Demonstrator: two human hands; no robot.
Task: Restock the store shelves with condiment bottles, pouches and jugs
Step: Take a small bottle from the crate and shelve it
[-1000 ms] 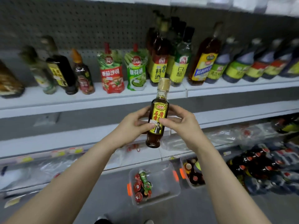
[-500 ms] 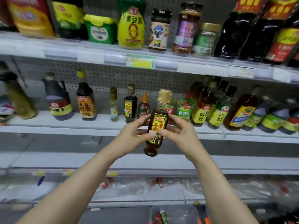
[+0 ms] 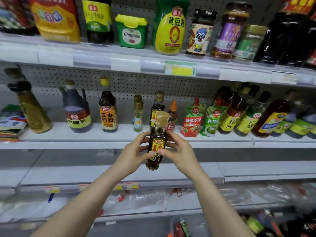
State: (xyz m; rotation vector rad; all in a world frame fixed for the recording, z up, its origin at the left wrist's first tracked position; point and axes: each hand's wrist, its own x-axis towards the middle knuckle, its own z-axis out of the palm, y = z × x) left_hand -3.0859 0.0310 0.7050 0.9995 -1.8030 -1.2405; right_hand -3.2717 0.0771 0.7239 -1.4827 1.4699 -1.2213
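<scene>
Store aisle: white metal shelves, pegboard (image 3: 136,82) behind. My L hand (image 3: 131,154) + R hand (image 3: 179,151) both grip bottle (image 3: 156,146): small, dark, gold cap, yellow label, cap tipped slightly toward 1. It's mid-frame, in air in front of mid shelf (image 3: 102,137). Twin bottle (image 3: 158,106) stands on shelf at 12 of mine. Jug (image 3: 77,113) at 10, red pouch (image 3: 192,118) at 2. Top shelf (image 3: 85,55): jars, pouches, tops cut off. Low shelves at 6: clear bags (image 3: 153,200), blurred, contents unclear. Far-R bottles smeared. Fingertips behind bottle hidden.
</scene>
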